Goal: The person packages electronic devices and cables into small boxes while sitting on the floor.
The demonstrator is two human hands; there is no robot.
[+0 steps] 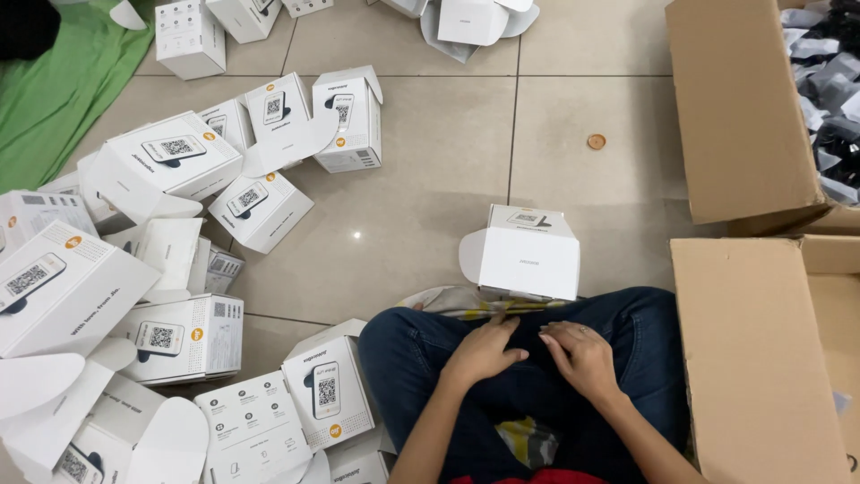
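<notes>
I sit cross-legged on a tiled floor in blue jeans. My left hand (pixel 484 351) and my right hand (pixel 582 356) rest on my lap, fingers lightly curled toward each other, nothing visible in either. Just beyond my knees stands a small white carton (pixel 530 255) with its side flap open. It is the nearest box to both hands, and neither hand touches it.
Several white cartons (pixel 175 161) with open flaps lie scattered at the left. A brown cardboard box (pixel 761 358) stands at my right. Another cardboard box (pixel 739 108) behind it holds grey bagged items. A green cloth (pixel 54 90) lies far left, and a small round disc (pixel 597 142) on the tiles.
</notes>
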